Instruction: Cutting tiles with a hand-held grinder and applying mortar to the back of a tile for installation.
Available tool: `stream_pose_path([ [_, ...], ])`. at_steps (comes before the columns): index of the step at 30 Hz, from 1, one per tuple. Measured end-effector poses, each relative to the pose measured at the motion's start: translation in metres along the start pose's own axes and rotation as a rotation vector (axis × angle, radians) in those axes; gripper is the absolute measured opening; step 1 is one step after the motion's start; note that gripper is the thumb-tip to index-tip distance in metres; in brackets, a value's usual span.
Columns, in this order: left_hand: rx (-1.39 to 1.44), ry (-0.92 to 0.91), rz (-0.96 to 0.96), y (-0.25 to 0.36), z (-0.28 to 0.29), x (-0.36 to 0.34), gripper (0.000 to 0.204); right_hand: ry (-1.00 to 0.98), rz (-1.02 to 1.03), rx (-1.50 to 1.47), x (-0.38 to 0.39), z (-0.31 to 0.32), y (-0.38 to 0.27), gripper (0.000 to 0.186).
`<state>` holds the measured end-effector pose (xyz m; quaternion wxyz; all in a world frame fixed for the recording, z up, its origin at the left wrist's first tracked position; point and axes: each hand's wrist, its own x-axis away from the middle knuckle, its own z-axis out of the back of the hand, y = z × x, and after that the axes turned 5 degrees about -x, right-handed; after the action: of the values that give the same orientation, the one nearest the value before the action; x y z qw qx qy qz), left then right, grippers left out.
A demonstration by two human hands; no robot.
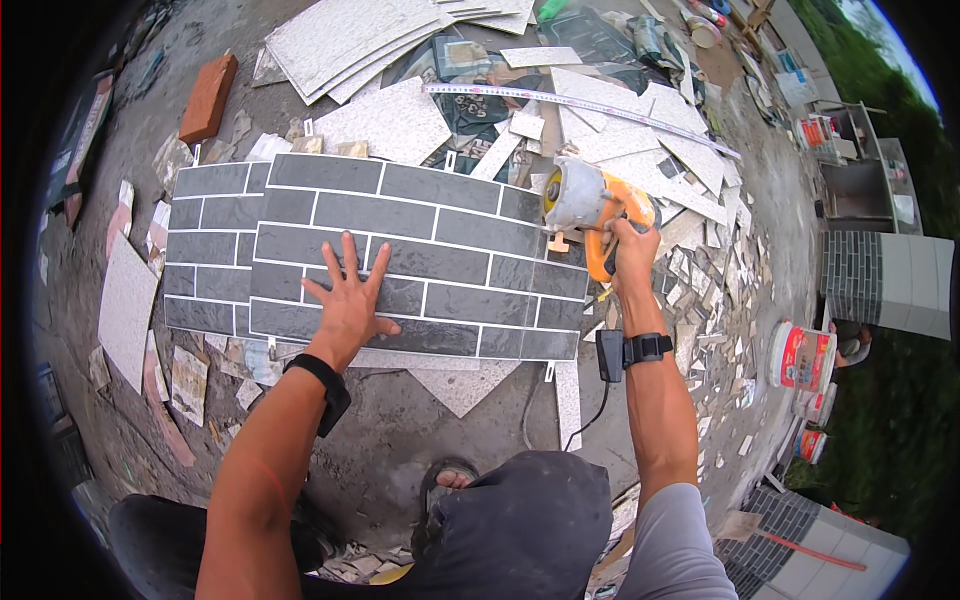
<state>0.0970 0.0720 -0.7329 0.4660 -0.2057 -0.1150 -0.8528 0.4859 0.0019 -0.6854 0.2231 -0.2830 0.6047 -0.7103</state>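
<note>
Dark grey brick-patterned tile panels with white joints lie overlapped in front of me on pieces of white tile. My left hand rests on the front panel, fingers spread. My right hand grips an orange and silver power cutter with a round yellow disc, held at the panel's right end, where a thin pale line runs across the panel. A cord hangs below the cutter, and my forearms wear black wrist straps.
Broken white tile and shards surround the panels, with a tape measure across the pieces behind. A red brick lies back left. Buckets, tiled low structures and a partly hidden person are on the right.
</note>
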Motion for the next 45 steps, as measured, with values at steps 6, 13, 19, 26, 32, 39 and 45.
stream_pose_path([
  [6,0.008,0.012,0.004,-0.001,-0.001,0.000,0.130,0.007,-0.024,0.030,0.005,0.002,-0.002,0.005],
  [13,-0.004,-0.006,0.016,-0.001,-0.001,-0.001,0.130,0.000,-0.031,-0.015,0.016,0.007,0.000,0.008],
  [19,0.021,-0.037,0.022,-0.001,0.000,-0.002,0.132,-0.009,-0.044,0.030,0.024,0.009,-0.002,0.007],
  [26,-0.005,-0.050,0.031,0.001,0.003,-0.004,0.131,0.011,-0.051,0.033,0.032,0.013,0.000,0.006],
  [32,0.009,-0.042,0.024,0.001,0.002,-0.003,0.131,0.017,-0.039,0.025,0.039,0.014,0.003,0.007],
  [39,0.005,-0.015,0.016,-0.001,-0.004,-0.002,0.132,0.001,-0.040,0.028,0.050,0.014,0.002,0.007],
  [45,0.013,0.003,0.016,-0.001,-0.004,-0.002,0.131,0.032,-0.072,0.010,0.059,0.018,0.003,0.009],
])
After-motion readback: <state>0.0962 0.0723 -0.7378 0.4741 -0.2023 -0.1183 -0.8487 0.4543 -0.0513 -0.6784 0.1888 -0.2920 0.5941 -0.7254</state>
